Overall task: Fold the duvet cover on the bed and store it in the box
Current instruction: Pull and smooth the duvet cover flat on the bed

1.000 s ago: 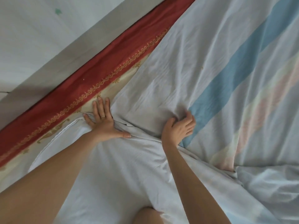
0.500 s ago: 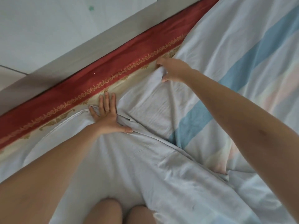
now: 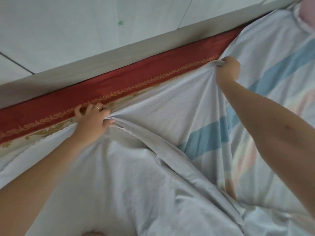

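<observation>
The duvet cover (image 3: 153, 176), pale grey-white with blue and pink stripes on its right part, lies spread over the bed, reaching up to the bed's far edge. Along that edge runs a red band (image 3: 119, 82) with a gold scroll border, then a cream strip with gold ornament (image 3: 42, 133), both part of the bedding under the cover. Beyond the band sits a pale bed frame rail (image 3: 85, 53), and past it a light tiled floor (image 3: 68, 23) with a small green mark. At the far right corner a pink cloth (image 3: 306, 16) shows, bunched against the cover. A bare knee (image 3: 92, 233) peeks in at the near edge.

The left hand (image 3: 92, 119), with 1 ring on a finger, is closed on a gathered bunch of the cover's edge at the far edge of the bed, thumb and fingers pinching the cloth. The right hand (image 3: 227, 68) is clenched into a fist around another bunch of the same edge, further right along the far edge. The cloth between the 2 hands is drawn into tight radiating creases.

Half a second ago the left hand lay flat with fingers spread on the cover; it now grips. The right hand has travelled further right along the edge, and the fabric between the hands is stretched wider.
</observation>
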A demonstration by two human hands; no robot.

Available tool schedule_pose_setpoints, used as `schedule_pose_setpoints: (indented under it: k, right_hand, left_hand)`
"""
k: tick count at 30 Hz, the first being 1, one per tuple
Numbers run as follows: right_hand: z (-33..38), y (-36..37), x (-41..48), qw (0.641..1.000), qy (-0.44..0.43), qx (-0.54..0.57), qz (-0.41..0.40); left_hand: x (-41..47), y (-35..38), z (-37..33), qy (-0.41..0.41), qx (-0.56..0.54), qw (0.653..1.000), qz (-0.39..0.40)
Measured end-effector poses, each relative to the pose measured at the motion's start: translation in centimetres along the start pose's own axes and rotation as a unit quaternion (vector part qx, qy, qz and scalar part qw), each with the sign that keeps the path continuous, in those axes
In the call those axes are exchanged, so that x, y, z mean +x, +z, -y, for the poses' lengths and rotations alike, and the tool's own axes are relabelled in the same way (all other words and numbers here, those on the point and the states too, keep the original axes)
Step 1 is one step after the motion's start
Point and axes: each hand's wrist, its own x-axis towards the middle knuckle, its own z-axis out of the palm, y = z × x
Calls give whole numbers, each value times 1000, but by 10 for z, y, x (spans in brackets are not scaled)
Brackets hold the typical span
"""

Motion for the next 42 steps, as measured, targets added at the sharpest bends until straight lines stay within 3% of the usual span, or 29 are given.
schedule_pose_setpoints:
  k: [4,6,9,12,14,16,18,20,23,26,29,33,39,40,42]
  right_hand:
    - [9,9,11,999,-19,1,-30]
    - [7,19,18,999,-14,25,16]
    - [-2,23,3,985,-116,-3,124]
    - [-18,20,-38,967,-242,-20,80]
    - [-40,19,-74,984,-178,4,17]
    - [-67,18,-104,999,-13,28,9]
    - [-102,13,-125,985,143,12,93]
    - [-132,5,-137,958,222,-18,178]
    - [-154,1,-144,957,236,-9,168]
    - [-164,4,-146,955,253,74,136]
    - [-178,-5,-134,947,293,131,31]
    - [-199,-2,-113,964,247,94,12]
    - [-191,9,-135,967,229,109,11]
    - [-179,8,-149,973,194,126,2]
    - [-156,7,-183,990,19,136,18]
  left_hand:
    - [15,8,-6,-52,-11,998,-29]
    - [24,9,-6,-76,-21,997,4]
    - [27,7,-8,-93,-9,995,43]
    - [19,1,-27,-110,12,994,13]
    - [9,-1,-51,-108,-18,993,-44]
    - [6,-3,-79,-83,-70,993,-52]
    - [9,-1,-106,-44,-74,996,9]
    - [10,3,-122,-19,-27,995,98]
    - [3,14,-122,13,55,984,169]
    - [-4,21,-117,36,105,972,208]
    - [4,19,-117,27,141,953,265]
    - [15,21,-121,4,180,937,299]
    - [15,32,-130,-10,199,936,289]
    - [13,33,-130,-11,199,939,280]
    - [8,30,-134,-14,195,946,260]
